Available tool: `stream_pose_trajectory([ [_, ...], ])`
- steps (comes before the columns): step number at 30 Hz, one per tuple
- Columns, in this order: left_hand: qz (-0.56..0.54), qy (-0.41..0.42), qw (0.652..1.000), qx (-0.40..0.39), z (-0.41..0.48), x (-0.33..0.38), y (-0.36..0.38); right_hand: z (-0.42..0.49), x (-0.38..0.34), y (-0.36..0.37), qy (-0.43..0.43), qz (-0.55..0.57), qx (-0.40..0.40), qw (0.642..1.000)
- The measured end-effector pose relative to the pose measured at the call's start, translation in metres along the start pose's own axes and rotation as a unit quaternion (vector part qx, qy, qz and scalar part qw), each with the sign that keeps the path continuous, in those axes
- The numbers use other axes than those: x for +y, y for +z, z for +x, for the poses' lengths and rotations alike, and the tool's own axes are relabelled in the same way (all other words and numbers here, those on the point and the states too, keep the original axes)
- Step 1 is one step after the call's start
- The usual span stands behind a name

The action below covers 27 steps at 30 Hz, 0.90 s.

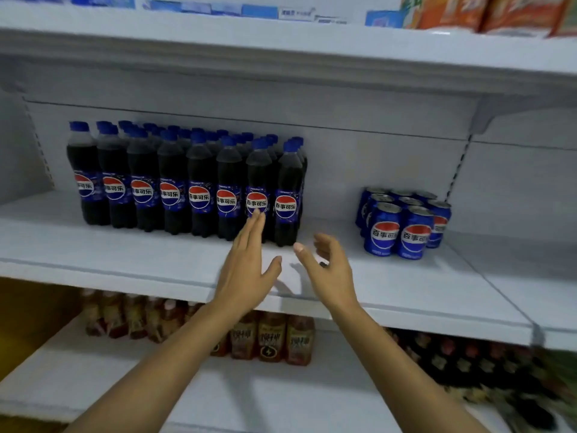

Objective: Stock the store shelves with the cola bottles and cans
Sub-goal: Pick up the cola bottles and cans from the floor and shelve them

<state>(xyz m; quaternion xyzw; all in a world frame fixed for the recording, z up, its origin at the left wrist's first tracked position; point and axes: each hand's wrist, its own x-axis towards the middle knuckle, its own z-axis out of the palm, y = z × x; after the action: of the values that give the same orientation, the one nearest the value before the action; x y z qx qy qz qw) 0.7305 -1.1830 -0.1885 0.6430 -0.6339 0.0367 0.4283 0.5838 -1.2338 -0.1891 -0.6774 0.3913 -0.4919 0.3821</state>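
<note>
Dark cola bottles (187,182) with blue caps stand in tight rows at the left of the white middle shelf (125,254); blue cola cans (402,226) cluster well apart to the right. The left hand (246,270) reaches the front row, fingers straight and together, while the right hand (327,267) hovers beside it, loosely curled and holding nothing. Amber drink bottles (271,337) sit below.

Orange snack packets (452,10) are sitting at the top right, with blue-and-white boxes (218,9) lying to their left. Below, amber drink bottles (271,339) are standing in a row, and blurred dark bottles (452,360) are crowding to their right.
</note>
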Motion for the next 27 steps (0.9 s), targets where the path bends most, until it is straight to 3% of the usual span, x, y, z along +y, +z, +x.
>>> stream_pose_trajectory([
  [5,-0.041,0.039,0.997,-0.059,-0.082,0.032,-0.005,-0.117,-0.003,-0.040,0.050,-0.002,0.078,0.996],
  [11,-0.106,0.059,0.976,-0.179,-0.199,0.085,0.012,-0.278,0.018,-0.107,0.172,-0.061,0.147,0.972],
  [18,-0.105,0.104,0.938,-0.315,-0.297,0.148,0.057,-0.426,0.028,-0.200,0.287,-0.081,0.286,0.911],
  [27,-0.142,0.148,0.884,-0.420,-0.354,0.251,0.164,-0.515,0.069,-0.306,0.392,-0.075,0.373,0.837],
])
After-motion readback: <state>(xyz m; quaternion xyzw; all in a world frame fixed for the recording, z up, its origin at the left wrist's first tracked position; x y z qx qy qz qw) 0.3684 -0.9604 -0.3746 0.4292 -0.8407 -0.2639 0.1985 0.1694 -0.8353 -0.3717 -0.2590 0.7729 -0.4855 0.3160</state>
